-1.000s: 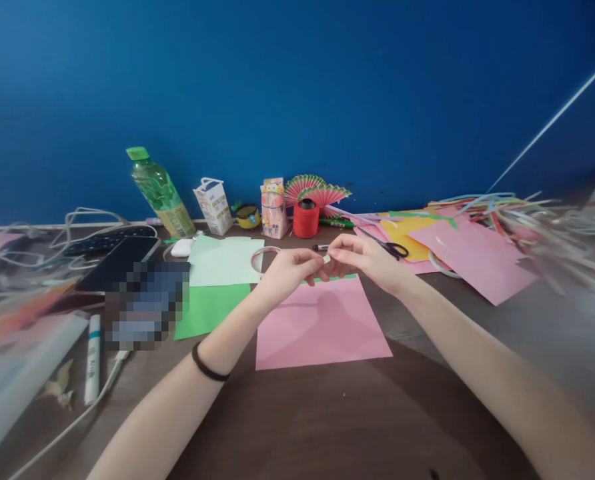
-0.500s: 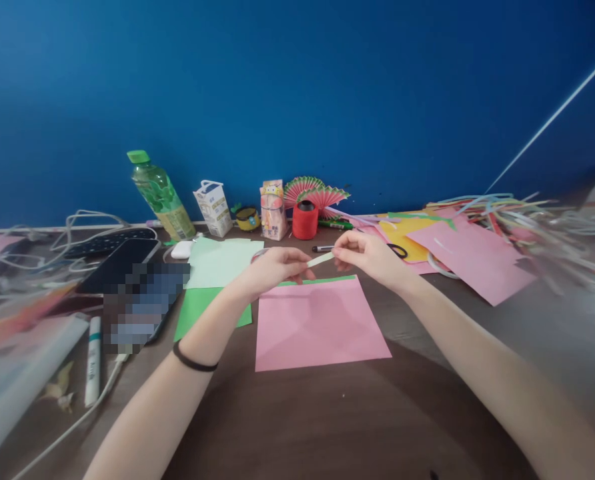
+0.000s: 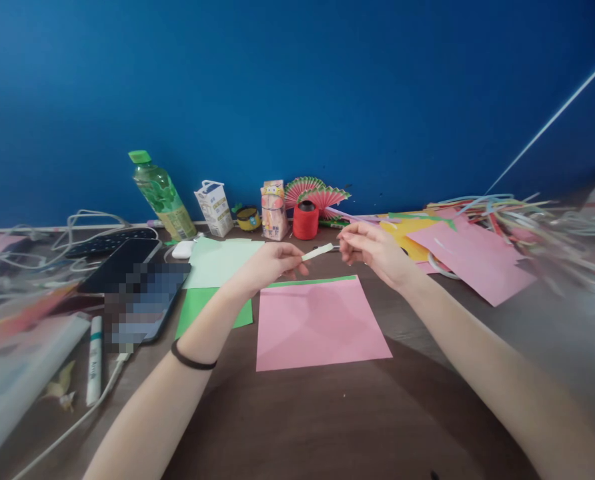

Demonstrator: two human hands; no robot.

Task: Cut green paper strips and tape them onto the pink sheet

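My left hand pinches one end of a short, pale, narrow strip that looks like tape or paper. The strip's other end points toward my right hand, whose fingers are curled together just beyond it. Anything in the right fingertips is too small to make out. Below both hands a pink paper sheet lies flat, with a thin green edge along its far side. Left of it, a pale green sheet overlaps a brighter green one.
At the back stand a green bottle, a carton, a small box, a red spool and folded paper fans. Pink and yellow papers lie right. A phone, marker and cables lie left.
My right hand has let go of the strip's right end and moved slightly up and right. The strip stays in my left hand. The sheets have not moved.
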